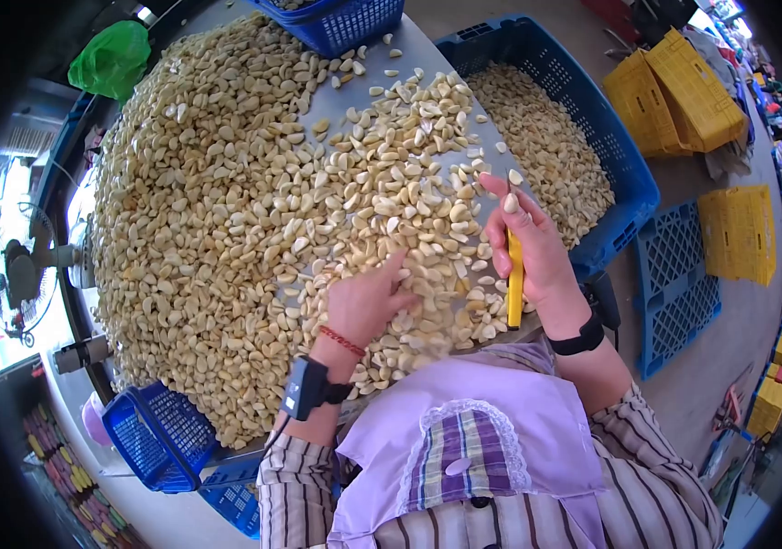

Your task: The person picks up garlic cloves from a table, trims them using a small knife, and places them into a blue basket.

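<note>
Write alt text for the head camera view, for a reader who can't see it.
A person's right hand grips a yellow-handled knife while the left hand reaches into peeled garlic cloves heaped across a metal table. More cloves fill part of a large blue crate on the right; yellow crates stand beyond it.

Narrow metal strip between blue basket and large crate, loose cloves beside
</note>
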A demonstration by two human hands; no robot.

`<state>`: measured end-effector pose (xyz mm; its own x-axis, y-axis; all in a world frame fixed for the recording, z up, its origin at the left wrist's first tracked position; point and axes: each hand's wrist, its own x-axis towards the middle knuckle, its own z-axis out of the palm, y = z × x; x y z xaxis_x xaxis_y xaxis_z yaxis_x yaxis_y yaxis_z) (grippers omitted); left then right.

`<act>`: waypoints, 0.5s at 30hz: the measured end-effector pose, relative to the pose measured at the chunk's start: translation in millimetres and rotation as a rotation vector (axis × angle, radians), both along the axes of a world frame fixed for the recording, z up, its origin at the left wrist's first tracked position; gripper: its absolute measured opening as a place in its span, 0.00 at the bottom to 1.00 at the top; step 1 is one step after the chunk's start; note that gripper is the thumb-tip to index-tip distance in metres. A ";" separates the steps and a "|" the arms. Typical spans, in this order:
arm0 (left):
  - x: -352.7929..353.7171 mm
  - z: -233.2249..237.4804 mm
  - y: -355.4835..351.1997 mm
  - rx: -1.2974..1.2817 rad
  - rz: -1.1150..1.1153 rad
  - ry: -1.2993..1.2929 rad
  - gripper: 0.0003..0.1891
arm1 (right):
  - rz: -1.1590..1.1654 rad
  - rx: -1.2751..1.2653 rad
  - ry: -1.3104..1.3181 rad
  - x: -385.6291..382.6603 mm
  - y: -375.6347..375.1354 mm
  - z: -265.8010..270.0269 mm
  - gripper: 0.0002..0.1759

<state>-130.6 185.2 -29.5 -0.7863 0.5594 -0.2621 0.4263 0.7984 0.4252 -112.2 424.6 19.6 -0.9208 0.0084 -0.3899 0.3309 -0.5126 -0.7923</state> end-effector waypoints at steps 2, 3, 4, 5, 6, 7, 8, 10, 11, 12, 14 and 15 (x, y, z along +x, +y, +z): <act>-12.4 7.3 -19.1 -0.077 0.180 -0.030 0.34 | 0.023 0.045 0.005 2.2 4.0 -2.1 0.24; -19.2 -1.4 -37.8 -0.089 0.323 -0.065 0.33 | 0.047 0.091 0.004 5.2 4.1 -3.9 0.24; -22.8 -8.2 -60.2 0.003 0.441 -0.015 0.30 | 0.056 0.083 0.001 6.3 2.1 -5.9 0.24; -27.6 -11.0 -82.1 0.097 0.557 0.040 0.28 | 0.128 0.230 -0.003 6.3 -0.7 -8.1 0.25; -29.8 -9.7 -103.3 0.306 0.686 -0.032 0.26 | 0.199 0.379 -0.008 7.2 -3.9 -9.9 0.27; -28.7 -7.3 -118.4 0.518 0.813 -0.106 0.24 | 0.285 0.545 0.100 6.1 -14.2 -9.1 0.30; -24.5 -3.6 -128.2 0.513 0.821 -0.105 0.24 | 0.365 0.695 0.309 6.3 -25.4 -16.0 0.32; -17.4 15.4 -140.3 1.250 1.069 -0.430 0.23 | 0.637 0.879 0.517 6.6 -52.3 -15.8 0.34; -14.7 23.2 -139.4 1.316 1.160 -0.445 0.23 | 0.832 0.913 0.508 7.3 -67.4 -8.5 0.36; -11.6 23.0 -141.6 1.312 1.169 -0.438 0.23 | 0.838 0.904 0.512 11.1 -83.9 -12.1 0.36; -6.9 21.1 -146.1 1.519 1.169 -0.428 0.20 | 1.137 1.164 0.902 20.7 -110.1 -32.2 0.33; -5.9 22.8 -145.0 1.530 1.173 -0.397 0.18 | 1.143 1.156 0.908 22.8 -113.7 -47.4 0.33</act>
<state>-136.5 40.3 -6.7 -0.9033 -0.2148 -0.3713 -0.2256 -0.4984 0.8371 -89.4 310.9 -27.7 -0.5674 -0.8185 -0.0903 -0.5883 0.4797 -0.6509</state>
